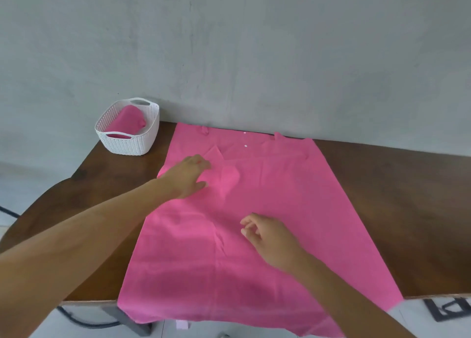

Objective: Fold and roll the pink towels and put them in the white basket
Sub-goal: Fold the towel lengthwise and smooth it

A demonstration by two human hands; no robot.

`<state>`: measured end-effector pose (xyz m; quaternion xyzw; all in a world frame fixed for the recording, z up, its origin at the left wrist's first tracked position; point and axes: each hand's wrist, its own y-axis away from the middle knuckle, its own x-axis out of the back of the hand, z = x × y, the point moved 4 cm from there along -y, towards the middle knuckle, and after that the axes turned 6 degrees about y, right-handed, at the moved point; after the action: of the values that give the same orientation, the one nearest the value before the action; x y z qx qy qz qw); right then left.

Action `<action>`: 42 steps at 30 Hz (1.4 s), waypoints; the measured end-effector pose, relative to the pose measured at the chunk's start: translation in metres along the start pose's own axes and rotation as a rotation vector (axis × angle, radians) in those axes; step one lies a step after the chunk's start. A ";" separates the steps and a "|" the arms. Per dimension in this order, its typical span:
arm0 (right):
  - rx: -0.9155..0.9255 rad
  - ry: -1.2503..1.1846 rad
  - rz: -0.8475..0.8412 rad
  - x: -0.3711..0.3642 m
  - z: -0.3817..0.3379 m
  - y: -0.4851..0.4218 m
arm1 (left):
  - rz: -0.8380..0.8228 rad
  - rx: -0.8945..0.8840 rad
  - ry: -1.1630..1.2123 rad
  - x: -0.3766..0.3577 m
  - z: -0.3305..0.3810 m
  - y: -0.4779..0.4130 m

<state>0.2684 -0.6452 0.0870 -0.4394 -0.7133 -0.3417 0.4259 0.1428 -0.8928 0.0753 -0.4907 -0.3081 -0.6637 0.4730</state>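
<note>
Our right hand [270, 238] hovers loosely curled and empty over the spread pink towel [293, 197]. Our left hand [187, 178] rests at a raised crease; whether pinching, we cannot tell.

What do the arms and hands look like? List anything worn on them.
The left arm and right arm are bare as far as the frame's edge, and no sleeves show. The left hand and right hand wear no gloves. No watch, bracelet or ring is visible on the wrists or fingers.
</note>
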 end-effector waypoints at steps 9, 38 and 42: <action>0.019 0.152 -0.002 0.048 0.076 -0.066 | -0.065 0.172 -0.106 -0.034 0.026 -0.070; 0.119 0.399 -0.018 0.054 0.170 -0.184 | 0.275 0.335 0.402 -0.028 0.020 -0.064; 0.109 0.367 -0.006 0.062 0.152 -0.212 | 0.574 0.526 0.606 0.003 -0.001 -0.076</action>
<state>0.0117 -0.5736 0.0575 -0.3440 -0.6424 -0.3784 0.5708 0.0719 -0.8669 0.0817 -0.2046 -0.1662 -0.5193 0.8129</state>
